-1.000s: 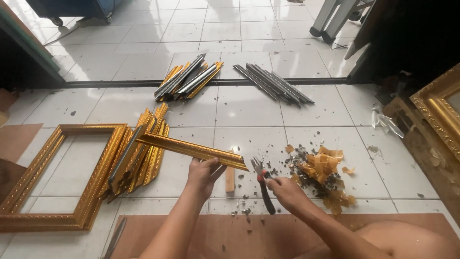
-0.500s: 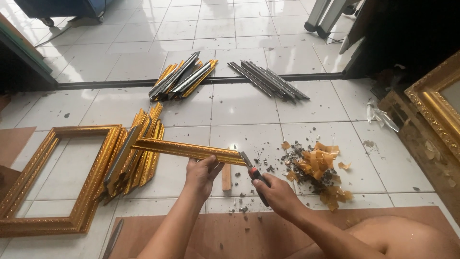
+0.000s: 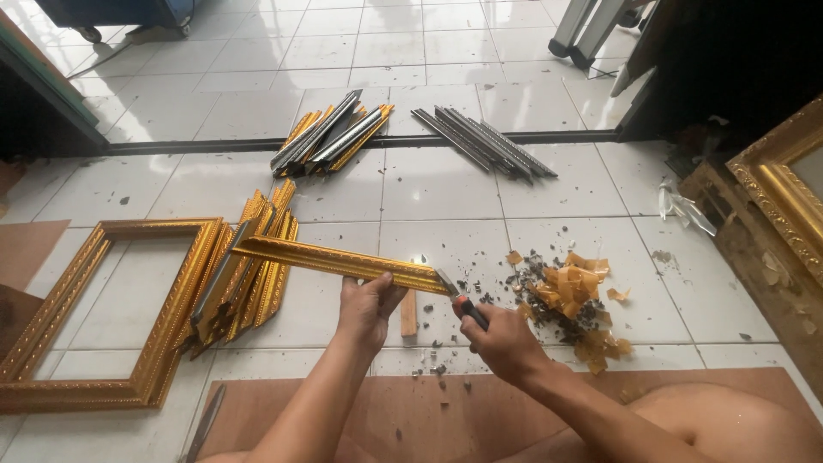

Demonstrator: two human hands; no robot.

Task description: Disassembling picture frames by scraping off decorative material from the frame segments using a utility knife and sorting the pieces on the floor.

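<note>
White tile floor (image 3: pixel 429 184): left hand (image 3: pixel 367 302) grips gold moulding strip (image 3: pixel 339 258), right hand (image 3: pixel 506 341) clutches utility knife (image 3: pixel 459 300) at its end; short, controlled strokes away from fingers probably work best.

Frame (image 3: pixel 103 317) left of moulding stack (image 3: pixel 249 257); scrap heap (image 3: pixel 570 300) right; strip bundles (image 3: pixel 330 135) behind.

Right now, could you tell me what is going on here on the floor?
A person sits on the tiled floor. The left hand grips a gold moulding strip, and the right hand holds a small tool at the strip's end. Scraps lie beside it, more gold strips and a gold frame to the left.
</note>
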